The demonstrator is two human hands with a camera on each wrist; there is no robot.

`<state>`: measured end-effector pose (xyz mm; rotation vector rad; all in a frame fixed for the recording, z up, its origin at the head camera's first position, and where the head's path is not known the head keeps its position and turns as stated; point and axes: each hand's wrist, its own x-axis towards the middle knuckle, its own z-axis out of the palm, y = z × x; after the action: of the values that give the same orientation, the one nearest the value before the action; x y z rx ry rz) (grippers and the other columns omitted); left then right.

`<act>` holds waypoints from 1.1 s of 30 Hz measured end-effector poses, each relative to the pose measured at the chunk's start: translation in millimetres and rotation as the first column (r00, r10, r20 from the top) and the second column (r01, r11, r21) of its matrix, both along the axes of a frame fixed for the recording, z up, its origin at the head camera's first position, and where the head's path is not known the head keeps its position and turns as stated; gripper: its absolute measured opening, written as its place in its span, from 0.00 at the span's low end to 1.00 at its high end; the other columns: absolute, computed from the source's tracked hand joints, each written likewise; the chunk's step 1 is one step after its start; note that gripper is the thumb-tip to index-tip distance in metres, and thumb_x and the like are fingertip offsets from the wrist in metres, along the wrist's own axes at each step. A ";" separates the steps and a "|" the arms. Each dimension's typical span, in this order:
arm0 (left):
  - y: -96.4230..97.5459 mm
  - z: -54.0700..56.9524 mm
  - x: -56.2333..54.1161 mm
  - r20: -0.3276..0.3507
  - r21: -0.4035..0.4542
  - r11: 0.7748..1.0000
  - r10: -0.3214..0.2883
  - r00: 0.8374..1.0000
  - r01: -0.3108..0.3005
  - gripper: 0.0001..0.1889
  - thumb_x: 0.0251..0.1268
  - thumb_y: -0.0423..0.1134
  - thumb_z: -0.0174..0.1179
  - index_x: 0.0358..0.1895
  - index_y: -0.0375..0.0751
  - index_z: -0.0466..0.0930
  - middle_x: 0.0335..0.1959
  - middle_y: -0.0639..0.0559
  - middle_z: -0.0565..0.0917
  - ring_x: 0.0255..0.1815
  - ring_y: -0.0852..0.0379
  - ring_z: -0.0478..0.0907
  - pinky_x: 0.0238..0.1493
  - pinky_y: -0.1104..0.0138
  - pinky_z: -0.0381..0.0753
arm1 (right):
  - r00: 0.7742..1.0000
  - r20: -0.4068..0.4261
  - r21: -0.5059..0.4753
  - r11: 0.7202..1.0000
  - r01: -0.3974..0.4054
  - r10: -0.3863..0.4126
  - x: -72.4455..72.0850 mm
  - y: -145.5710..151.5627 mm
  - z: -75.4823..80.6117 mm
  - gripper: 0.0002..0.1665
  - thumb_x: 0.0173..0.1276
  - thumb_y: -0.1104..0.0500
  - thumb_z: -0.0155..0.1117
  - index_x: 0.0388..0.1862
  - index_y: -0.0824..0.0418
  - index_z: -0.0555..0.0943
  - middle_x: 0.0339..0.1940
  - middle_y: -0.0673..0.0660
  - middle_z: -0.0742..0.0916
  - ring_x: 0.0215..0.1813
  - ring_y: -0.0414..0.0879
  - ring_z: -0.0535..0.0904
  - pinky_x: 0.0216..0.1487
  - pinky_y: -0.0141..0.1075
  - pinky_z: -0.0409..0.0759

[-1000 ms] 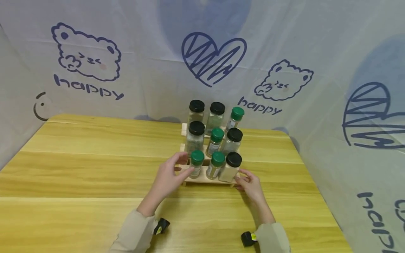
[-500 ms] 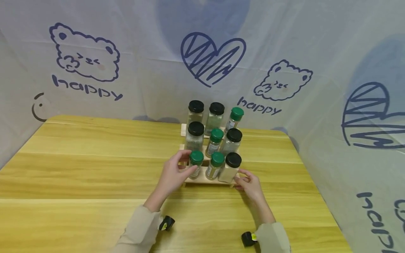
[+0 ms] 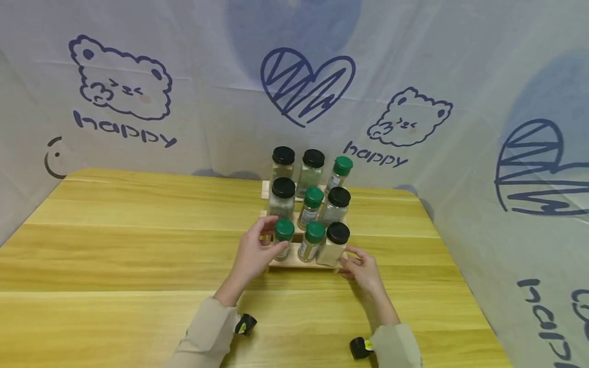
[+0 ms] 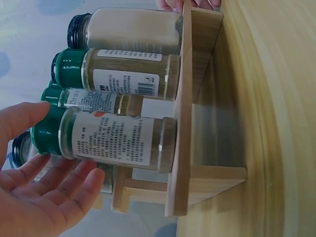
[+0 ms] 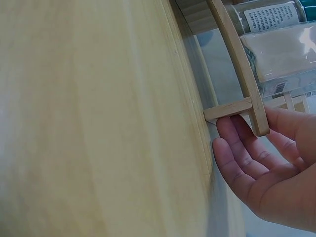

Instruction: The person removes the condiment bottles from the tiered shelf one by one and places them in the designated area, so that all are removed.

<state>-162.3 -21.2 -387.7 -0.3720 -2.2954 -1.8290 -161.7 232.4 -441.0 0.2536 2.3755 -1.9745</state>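
A tiered wooden spice rack (image 3: 299, 263) stands on the table, with spice jars on its three tiers. My left hand (image 3: 253, 253) is at the front-left green-capped spice jar (image 3: 284, 232). In the left wrist view, thumb and loosely bent fingers lie on either side of the jar's green cap (image 4: 49, 131), without a firm grip showing; whether the fingertips touch is unclear. The jar rests upright on the lowest tier. My right hand (image 3: 365, 271) holds the rack's front right end, and in the right wrist view the thumb and fingers (image 5: 242, 148) are around the wooden end.
Beside that jar stand another green-capped jar (image 3: 311, 243) and a black-capped jar (image 3: 333, 245). Several more jars fill the upper tiers. The wooden table (image 3: 138, 245) stretches out on both sides, and a printed cloth (image 3: 207, 102) hangs behind it.
My left hand has moved slightly right and in around the front-left green-capped jar. The right hand stays at the rack's end, and the view has shifted a little.
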 end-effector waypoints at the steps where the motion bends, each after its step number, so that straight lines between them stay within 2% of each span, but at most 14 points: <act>1: 0.2 0.7 0.3 -0.014 -0.006 1.000 0.000 1.000 0.000 0.25 0.48 0.30 0.66 0.53 0.34 0.70 0.42 0.44 0.78 0.43 0.50 0.74 0.38 0.57 0.77 | 1.000 0.001 -0.001 1.000 -0.002 0.002 0.0 0.0 0.0 0.22 0.61 0.73 0.55 0.54 0.77 0.67 0.31 0.66 0.83 0.25 0.45 0.81 0.29 0.37 0.81; 8: 2.1 1.3 -0.7 -0.109 -0.039 0.999 -0.006 0.994 0.002 0.25 0.47 0.28 0.66 0.53 0.36 0.73 0.39 0.44 0.79 0.39 0.50 0.75 0.34 0.57 0.78 | 1.000 0.001 0.005 1.000 -0.003 0.003 -0.4 -0.2 0.2 0.21 0.61 0.74 0.54 0.54 0.78 0.67 0.30 0.66 0.83 0.24 0.46 0.81 0.28 0.35 0.81; 19: 4.4 -2.7 -0.3 -0.140 -0.020 1.000 0.022 0.990 -0.024 0.23 0.45 0.25 0.66 0.50 0.35 0.76 0.41 0.42 0.79 0.39 0.49 0.76 0.36 0.57 0.79 | 1.000 0.002 0.019 1.000 -0.013 0.013 0.2 -0.6 0.3 0.21 0.61 0.74 0.53 0.54 0.78 0.66 0.32 0.68 0.83 0.25 0.45 0.81 0.27 0.34 0.81; 27: 4.7 -6.8 -0.2 -0.221 -0.018 0.999 0.037 0.975 -0.042 0.22 0.42 0.26 0.68 0.46 0.33 0.78 0.38 0.42 0.81 0.36 0.50 0.77 0.34 0.55 0.79 | 1.000 0.010 0.012 1.000 -0.016 0.016 -0.4 0.0 -0.7 0.21 0.61 0.74 0.53 0.54 0.78 0.66 0.32 0.67 0.83 0.25 0.45 0.81 0.27 0.34 0.81; 33: 2.9 -7.0 0.0 -0.250 -0.006 0.999 0.043 0.967 -0.046 0.21 0.42 0.27 0.69 0.46 0.33 0.79 0.39 0.42 0.81 0.37 0.50 0.78 0.34 0.59 0.80 | 1.000 0.008 0.008 1.000 -0.019 0.019 0.0 0.7 -0.2 0.21 0.62 0.74 0.53 0.55 0.78 0.66 0.29 0.65 0.84 0.25 0.45 0.81 0.27 0.34 0.81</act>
<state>-162.3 -18.3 -394.7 -0.5161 -2.1266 -1.6435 -161.7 233.1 -441.2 0.2373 2.3722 -1.9526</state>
